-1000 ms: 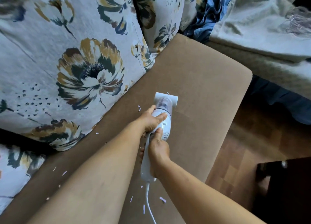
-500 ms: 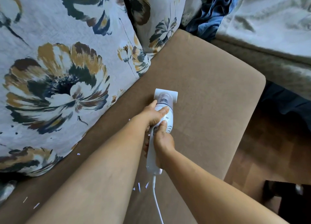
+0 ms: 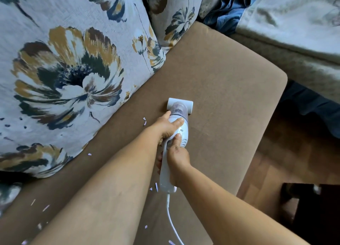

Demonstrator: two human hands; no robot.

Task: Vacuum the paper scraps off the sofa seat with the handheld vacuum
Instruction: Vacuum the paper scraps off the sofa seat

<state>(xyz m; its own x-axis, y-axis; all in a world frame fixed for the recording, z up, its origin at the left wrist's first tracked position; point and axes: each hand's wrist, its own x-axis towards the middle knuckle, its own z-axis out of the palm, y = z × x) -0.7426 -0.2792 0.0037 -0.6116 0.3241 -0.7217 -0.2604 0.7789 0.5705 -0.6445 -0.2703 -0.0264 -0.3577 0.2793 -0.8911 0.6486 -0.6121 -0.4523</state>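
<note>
Brown sofa seat [image 3: 230, 83] carries the handheld vacuum [image 3: 177, 127], nozzle toward twelve o'clock. Right hand [image 3: 177, 156] grips its handle; left hand [image 3: 168, 128] clasps the body. Paper scraps [image 3: 144, 121] lie at nine o'clock, beside floral cushions [image 3: 64, 75].

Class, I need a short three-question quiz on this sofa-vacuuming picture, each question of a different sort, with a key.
1. True or false: the handheld vacuum has a cord trailing from its handle.
2. Which hand holds the handle at the rear? A) left hand B) right hand C) neither
3. Fill in: the two paper scraps nearest the nozzle lie on the brown sofa seat, on the side towards the floral ______.

Key: 1 true. 2 B; the left hand rests further forward on the body. 3 cushion.
</note>
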